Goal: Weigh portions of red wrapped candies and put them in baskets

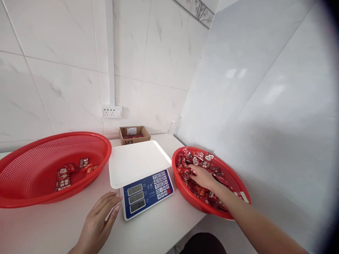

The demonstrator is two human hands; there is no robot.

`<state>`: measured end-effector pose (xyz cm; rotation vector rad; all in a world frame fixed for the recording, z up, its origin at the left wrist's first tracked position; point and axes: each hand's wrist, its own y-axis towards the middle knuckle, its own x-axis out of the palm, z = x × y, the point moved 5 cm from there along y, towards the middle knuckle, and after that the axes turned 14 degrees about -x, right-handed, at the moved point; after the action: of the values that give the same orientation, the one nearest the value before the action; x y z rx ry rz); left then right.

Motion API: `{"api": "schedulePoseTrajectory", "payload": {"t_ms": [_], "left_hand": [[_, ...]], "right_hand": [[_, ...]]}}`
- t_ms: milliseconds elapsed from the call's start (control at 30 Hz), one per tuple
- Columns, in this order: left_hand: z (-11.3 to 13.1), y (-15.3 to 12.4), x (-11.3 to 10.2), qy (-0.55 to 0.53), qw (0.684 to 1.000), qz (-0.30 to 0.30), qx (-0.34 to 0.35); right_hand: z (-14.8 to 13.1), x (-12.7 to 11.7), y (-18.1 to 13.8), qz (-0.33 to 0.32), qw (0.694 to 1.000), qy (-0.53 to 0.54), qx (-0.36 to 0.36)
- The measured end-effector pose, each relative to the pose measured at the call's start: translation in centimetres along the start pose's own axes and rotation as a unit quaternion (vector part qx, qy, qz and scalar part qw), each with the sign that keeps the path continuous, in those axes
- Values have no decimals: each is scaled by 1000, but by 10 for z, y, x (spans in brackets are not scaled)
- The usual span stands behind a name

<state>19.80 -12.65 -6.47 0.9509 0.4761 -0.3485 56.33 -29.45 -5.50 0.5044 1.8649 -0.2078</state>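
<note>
My right hand (203, 177) reaches into the red basket (239, 183) on the right, which is full of small red wrapped packets (197, 158). Its fingers curl down among the packets; what they grip is hidden. My left hand (99, 217) lies flat and open on the white table (47, 225), fingertips just beside the left front corner of a digital scale (147, 192). The scale's white weighing tray (137, 160) is bare. A larger red basket (53, 141) on the left holds several of the same packets (69, 173).
A small open cardboard box (134, 135) stands against the tiled wall behind the scale. A wall socket (112, 112) sits above it. A clear bottle (172, 127) stands in the corner. A white panel wall rises right of the table, whose right edge runs under the right basket.
</note>
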Motion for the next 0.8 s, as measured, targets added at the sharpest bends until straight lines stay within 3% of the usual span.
{"api": "schedulePoseTrajectory", "payload": {"t_ms": [233, 433, 567, 800], "left_hand": [[-2, -1, 3, -1, 1000, -12, -1], [-3, -1, 3, -2, 1000, -14, -2], [-4, -2, 4, -12, 1000, -21, -3], [-5, -4, 4, -20, 999, -33, -7]], "right_hand": [[21, -34, -13, 81, 987, 98, 99], [22, -45, -28, 131, 949, 235, 162], [28, -47, -30, 145, 933, 263, 197], [29, -66, -18, 144, 976, 37, 159]]}}
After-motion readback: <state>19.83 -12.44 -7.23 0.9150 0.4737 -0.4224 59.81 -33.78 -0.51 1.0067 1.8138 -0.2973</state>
